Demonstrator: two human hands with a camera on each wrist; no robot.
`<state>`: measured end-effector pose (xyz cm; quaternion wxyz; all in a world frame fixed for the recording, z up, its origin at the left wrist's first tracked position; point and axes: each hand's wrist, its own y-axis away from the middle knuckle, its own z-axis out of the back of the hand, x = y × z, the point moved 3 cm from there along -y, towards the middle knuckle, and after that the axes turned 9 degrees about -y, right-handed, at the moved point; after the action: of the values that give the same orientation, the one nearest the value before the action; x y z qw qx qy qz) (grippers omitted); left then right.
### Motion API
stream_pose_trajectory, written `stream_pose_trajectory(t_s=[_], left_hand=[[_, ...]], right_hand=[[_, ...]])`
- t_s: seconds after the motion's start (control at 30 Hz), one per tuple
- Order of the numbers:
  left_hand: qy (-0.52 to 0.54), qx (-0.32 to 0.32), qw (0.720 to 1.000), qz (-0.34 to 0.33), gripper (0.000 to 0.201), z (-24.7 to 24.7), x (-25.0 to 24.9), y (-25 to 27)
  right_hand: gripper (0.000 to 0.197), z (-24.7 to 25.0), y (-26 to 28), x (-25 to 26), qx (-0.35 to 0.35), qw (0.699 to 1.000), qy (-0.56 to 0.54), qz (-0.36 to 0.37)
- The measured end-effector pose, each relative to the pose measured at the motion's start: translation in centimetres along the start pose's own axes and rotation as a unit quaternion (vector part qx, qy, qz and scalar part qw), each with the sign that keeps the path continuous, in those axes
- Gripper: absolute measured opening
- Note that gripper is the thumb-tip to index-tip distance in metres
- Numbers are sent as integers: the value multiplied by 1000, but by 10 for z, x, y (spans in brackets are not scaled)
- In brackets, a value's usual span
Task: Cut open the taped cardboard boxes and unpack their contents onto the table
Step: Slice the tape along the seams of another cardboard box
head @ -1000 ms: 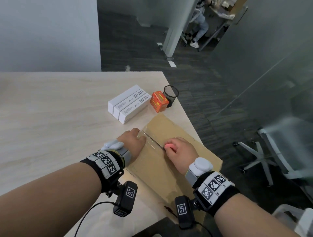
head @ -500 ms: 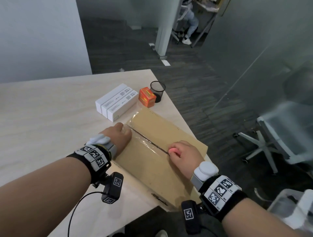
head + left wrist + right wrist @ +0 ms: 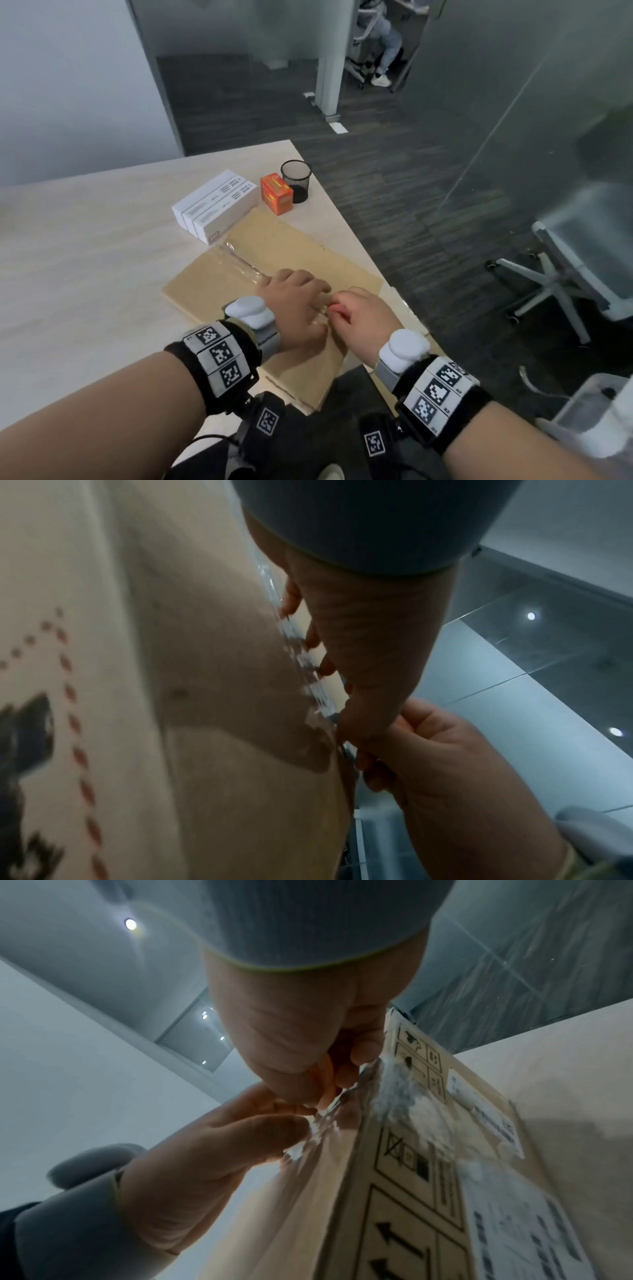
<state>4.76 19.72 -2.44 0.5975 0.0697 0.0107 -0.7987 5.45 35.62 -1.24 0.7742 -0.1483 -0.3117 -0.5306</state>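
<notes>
Both hands shifted along tape seam to box's near end since half a second ago. Left hand (image 3: 294, 305) lies flat on cardboard box (image 3: 212, 291), fingers straight, pressing clear tape (image 3: 239, 262). Right hand (image 3: 363, 318) just beside it, touching, fingers curled, pinching small orange-pink tool (image 3: 323, 1080) at seam. Box flat on table (image 3: 85, 257), near corner overhanging edge.

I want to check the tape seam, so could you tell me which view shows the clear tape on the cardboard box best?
The head view: the clear tape runs along the cardboard box top toward both hands. The left wrist view shows only a glossy strip beside the fingers; the right wrist view shows crumpled tape at the box's end.
</notes>
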Motion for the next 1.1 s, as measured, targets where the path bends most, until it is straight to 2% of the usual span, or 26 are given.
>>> stream_pose_trajectory(t_s=[0.1,0.27,0.43,0.5,0.57,0.67,0.77,0.97,1.1], left_hand=[[-22,-2,1000,21,70,-2,-16,3],[-65,62,996,15,93,-4,-29,8],[-64,78,994,38,85,-1,-48,3],[-51,72,995,52,82,-1,-53,1],[-44,68,995,56,78,0,-66,-5],[-41,78,996,28,69,1,-83,-12],[-55,104,993,-5,66,-1,-90,-17],[-102,149,983,-26,71,7,-91,-23],[-119,164,979,-26,77,14,-92,-31]], right_hand=[[14,10,14,-12,-2,1000,-8,21],[15,19,34,-35,-7,999,-25,32],[14,33,43,-56,-21,998,-50,17],[15,36,43,-67,-22,998,-62,-10],[16,43,48,-83,-52,992,-100,-51],[14,51,55,-101,-95,968,-197,-121],[15,55,57,-110,-128,930,-308,-157],[13,49,51,-109,-169,866,-441,-167],[12,40,45,-105,-161,845,-481,-173]])
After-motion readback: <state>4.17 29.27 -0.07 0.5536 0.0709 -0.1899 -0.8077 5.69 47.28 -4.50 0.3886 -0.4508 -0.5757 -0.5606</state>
